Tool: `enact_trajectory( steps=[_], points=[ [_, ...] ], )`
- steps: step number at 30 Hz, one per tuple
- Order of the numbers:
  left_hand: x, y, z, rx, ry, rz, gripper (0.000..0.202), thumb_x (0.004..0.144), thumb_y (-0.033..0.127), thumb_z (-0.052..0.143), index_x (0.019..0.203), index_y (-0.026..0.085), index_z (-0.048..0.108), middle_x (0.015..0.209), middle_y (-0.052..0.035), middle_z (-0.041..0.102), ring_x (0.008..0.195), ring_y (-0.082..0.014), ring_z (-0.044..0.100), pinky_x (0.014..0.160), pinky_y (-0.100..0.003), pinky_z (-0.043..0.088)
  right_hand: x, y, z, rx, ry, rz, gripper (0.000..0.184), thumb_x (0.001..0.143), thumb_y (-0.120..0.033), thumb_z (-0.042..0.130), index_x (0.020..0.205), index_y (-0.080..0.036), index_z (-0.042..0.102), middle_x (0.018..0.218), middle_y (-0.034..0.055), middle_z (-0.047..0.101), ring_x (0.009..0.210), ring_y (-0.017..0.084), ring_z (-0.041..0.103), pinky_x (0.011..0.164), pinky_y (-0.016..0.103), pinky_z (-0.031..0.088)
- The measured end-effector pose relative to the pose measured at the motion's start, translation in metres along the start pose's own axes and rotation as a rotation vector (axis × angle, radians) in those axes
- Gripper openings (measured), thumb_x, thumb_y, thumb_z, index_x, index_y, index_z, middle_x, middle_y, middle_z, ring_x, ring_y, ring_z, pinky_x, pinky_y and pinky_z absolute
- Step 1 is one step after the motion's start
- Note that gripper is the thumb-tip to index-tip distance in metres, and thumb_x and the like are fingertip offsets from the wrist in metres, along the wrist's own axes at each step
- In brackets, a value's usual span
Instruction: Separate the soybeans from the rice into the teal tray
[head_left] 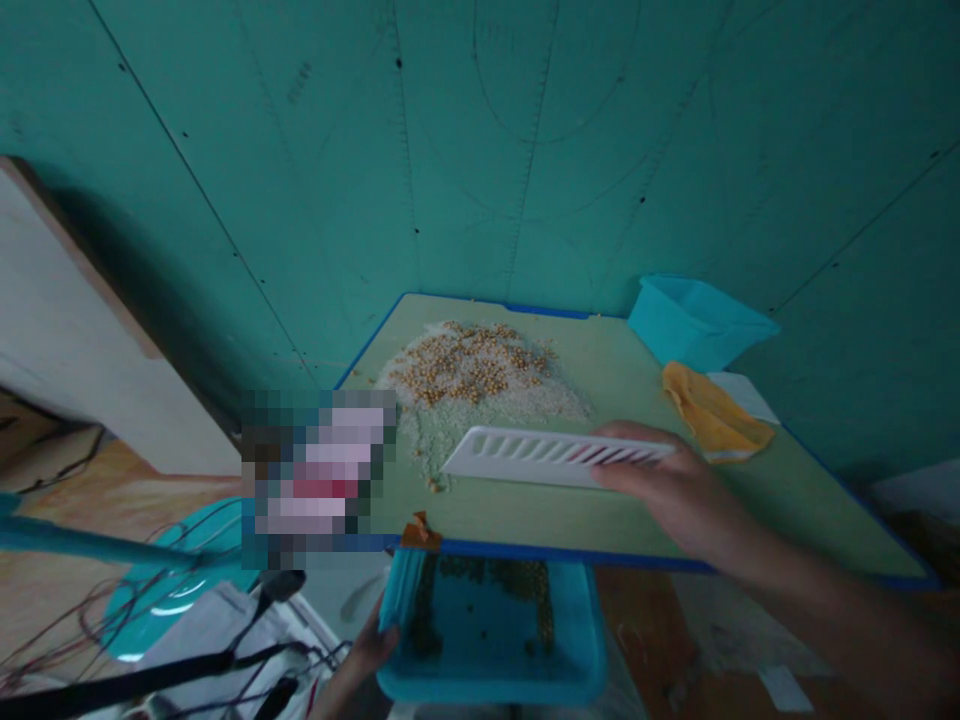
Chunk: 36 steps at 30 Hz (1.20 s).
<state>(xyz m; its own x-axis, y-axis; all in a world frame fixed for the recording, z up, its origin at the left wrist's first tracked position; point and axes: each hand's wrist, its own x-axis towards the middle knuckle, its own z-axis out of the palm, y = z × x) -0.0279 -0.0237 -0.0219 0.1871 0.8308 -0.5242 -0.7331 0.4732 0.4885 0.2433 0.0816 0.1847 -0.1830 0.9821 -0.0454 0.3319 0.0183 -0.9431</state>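
My right hand [675, 475] is closed around the right end of a white slotted plastic piece [517, 465], held level above the tabletop [525, 520]. Beyond it spreads a mound of pale rice-like grains [555, 398] with round yellow beans [480, 362] on top. A thin trail of grains runs from the mound toward the near edge. Below that edge, my left hand [361, 655] grips the left side of a blue tray [491, 688], its fingers partly hidden. Dark and yellowish beans lie along the tray's inside.
A turquoise bin [694, 325] stands at the table's back right, with an orange cloth [716, 418] before it. A blurred-out item [330, 470] covers the left edge. Orange tape [420, 533] sticks to the front rim. Cables [82, 610] tangle at lower left; a green wall [480, 150] rises behind.
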Motion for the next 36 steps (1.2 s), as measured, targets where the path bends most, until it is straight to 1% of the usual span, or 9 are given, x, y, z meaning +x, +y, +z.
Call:
enact_trajectory(
  steps=[6,11,15,19,25,28,31,34,36],
  points=[
    [-0.008,0.005,0.003,0.006,0.017,-0.036,0.061,0.045,0.043,0.077,0.102,0.027,0.066,0.101,-0.0081,0.073,0.11,-0.0427,0.051,0.092,-0.058,0.038,0.02,-0.013,0.019,0.002,-0.056,-0.051,0.012,0.061,-0.021,0.059,0.072,-0.018,0.063,0.07,0.0004,0.063,0.068,0.016,0.055,0.063,0.025,0.042],
    [-0.026,0.017,0.026,-0.009,-0.01,-0.059,0.07,0.042,0.044,0.079,0.108,0.029,0.063,0.1,-0.0057,0.073,0.11,-0.0414,0.052,0.092,-0.055,0.041,0.019,-0.013,0.023,-0.034,-0.107,-0.058,0.011,0.064,-0.022,0.057,0.072,-0.018,0.063,0.07,0.0003,0.063,0.069,0.016,0.056,0.063,0.024,0.041],
    [-0.045,0.024,0.041,-0.043,-0.017,-0.037,0.049,0.065,0.039,0.067,0.113,0.031,0.059,0.102,-0.0023,0.073,0.111,-0.0343,0.053,0.095,-0.05,0.04,0.015,-0.014,0.023,-0.044,-0.128,-0.037,0.011,0.065,-0.022,0.056,0.072,-0.019,0.064,0.068,-0.0004,0.062,0.067,0.015,0.055,0.061,0.023,0.04],
    [-0.046,0.024,0.038,-0.06,-0.037,-0.06,0.045,0.069,0.041,0.063,0.112,0.03,0.06,0.103,-0.0028,0.072,0.114,-0.0342,0.051,0.096,-0.051,0.038,0.01,-0.017,0.022,-0.05,-0.133,-0.015,0.012,0.064,-0.022,0.056,0.071,-0.019,0.064,0.065,-0.0012,0.06,0.063,0.014,0.053,0.057,0.023,0.038],
    [-0.028,0.023,0.029,-0.022,-0.02,-0.027,0.081,0.039,0.041,0.081,0.116,0.03,0.057,0.104,-0.0037,0.072,0.115,-0.0408,0.047,0.092,-0.054,0.042,0.006,-0.016,0.02,-0.066,-0.146,-0.016,0.01,0.062,-0.022,0.055,0.067,-0.019,0.063,0.06,-0.0015,0.056,0.059,0.013,0.049,0.052,0.022,0.035],
    [-0.026,0.025,0.025,-0.027,0.019,-0.041,0.062,0.058,0.041,0.072,0.117,0.033,0.055,0.109,-0.0014,0.07,0.118,-0.0361,0.045,0.094,-0.052,0.041,0.005,-0.014,0.019,-0.066,-0.152,-0.012,0.011,0.063,-0.023,0.055,0.068,-0.02,0.063,0.062,-0.001,0.057,0.06,0.014,0.049,0.053,0.022,0.036],
    [-0.028,0.025,0.026,0.0,-0.036,-0.061,0.085,0.034,0.035,0.083,0.115,0.032,0.057,0.104,-0.0018,0.072,0.117,-0.0408,0.045,0.094,-0.053,0.041,0.004,-0.012,0.017,-0.069,-0.155,0.011,0.011,0.063,-0.024,0.055,0.068,-0.02,0.063,0.061,-0.001,0.057,0.061,0.015,0.05,0.053,0.023,0.035],
    [-0.036,0.024,0.034,-0.023,-0.015,-0.036,0.061,0.058,0.042,0.071,0.116,0.031,0.056,0.104,-0.0027,0.072,0.116,-0.0368,0.047,0.096,-0.053,0.038,0.001,-0.012,0.016,-0.06,-0.164,-0.006,0.009,0.064,-0.023,0.055,0.068,-0.02,0.062,0.063,-0.0008,0.058,0.064,0.015,0.051,0.057,0.023,0.037],
    [-0.044,0.024,0.042,-0.022,-0.017,-0.05,0.051,0.065,0.041,0.066,0.114,0.03,0.058,0.102,-0.0033,0.073,0.113,-0.036,0.05,0.096,-0.053,0.038,-0.002,-0.013,0.015,-0.05,-0.164,-0.021,0.007,0.064,-0.021,0.055,0.067,-0.02,0.062,0.067,-0.0004,0.06,0.068,0.016,0.053,0.062,0.024,0.038]
  ],
)
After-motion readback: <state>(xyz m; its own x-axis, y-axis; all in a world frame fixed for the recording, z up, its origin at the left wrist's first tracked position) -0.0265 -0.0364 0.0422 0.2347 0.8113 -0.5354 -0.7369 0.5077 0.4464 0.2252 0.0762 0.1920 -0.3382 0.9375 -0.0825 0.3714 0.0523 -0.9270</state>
